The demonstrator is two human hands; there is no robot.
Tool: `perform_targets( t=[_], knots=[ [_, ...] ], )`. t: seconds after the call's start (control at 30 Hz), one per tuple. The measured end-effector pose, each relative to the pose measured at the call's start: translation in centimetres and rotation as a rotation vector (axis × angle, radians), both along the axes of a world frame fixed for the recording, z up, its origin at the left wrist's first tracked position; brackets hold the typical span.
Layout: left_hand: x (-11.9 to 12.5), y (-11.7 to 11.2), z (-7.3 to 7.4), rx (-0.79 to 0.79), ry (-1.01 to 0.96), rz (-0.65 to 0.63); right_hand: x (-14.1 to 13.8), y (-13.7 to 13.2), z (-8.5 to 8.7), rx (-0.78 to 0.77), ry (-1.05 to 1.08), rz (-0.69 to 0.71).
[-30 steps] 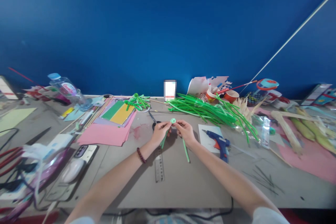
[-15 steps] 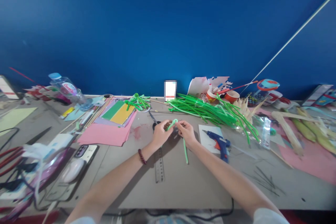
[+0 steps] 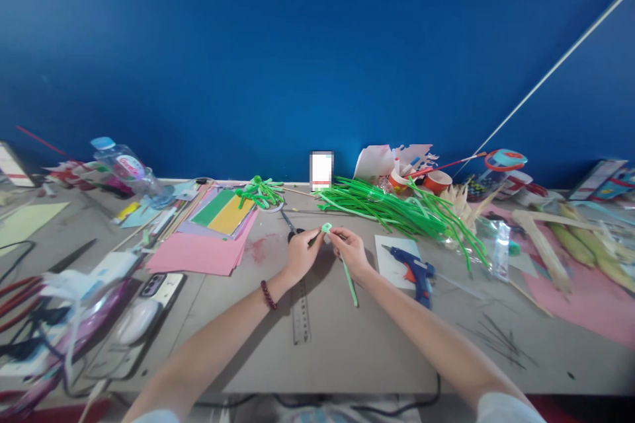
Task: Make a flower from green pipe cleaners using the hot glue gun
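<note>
Between both hands, over the middle of the table, is a light green pipe cleaner (image 3: pixel 350 283) whose upper end is bent into a small loop or coil. My left hand (image 3: pixel 301 255) pinches that coil from the left; a beaded bracelet circles its wrist. My right hand (image 3: pixel 351 252) grips the same pipe cleaner from the right, and its long free end hangs down below the fingers. Just behind my left hand lie dark-handled scissors (image 3: pixel 290 227), partly covered. A clear ruler (image 3: pixel 301 317) rests on the table beneath my left wrist.
Green pipe cleaners (image 3: pixel 397 211) lie heaped at the back right, with a smaller bent bunch (image 3: pixel 262 193) at the back left. A blue glue gun (image 3: pixel 417 271) rests on white paper to the right. Pink sheets (image 3: pixel 198 253) and a phone (image 3: pixel 153 304) are at left.
The bent end between my fingers has turned and now shows as a compact loop. The hanging tail has swung slightly right; both hands stay nearly in place.
</note>
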State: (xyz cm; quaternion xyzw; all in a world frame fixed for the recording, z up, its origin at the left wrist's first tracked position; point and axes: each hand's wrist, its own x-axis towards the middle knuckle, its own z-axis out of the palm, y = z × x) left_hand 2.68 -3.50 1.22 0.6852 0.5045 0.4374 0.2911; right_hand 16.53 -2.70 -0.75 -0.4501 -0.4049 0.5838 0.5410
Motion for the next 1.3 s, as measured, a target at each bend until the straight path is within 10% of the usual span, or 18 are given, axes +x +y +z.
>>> perform_targets(
  t=[0.87,1.3],
  knots=[
    [0.33,0.39,-0.01,-0.363,-0.401,-0.137,0.02,-0.03,0.01,-0.004,0.022,-0.050],
    [-0.07,-0.17,-0.32,0.144,0.096,0.041,-0.09,-0.05,0.02,-0.017,0.024,-0.052]
  ],
)
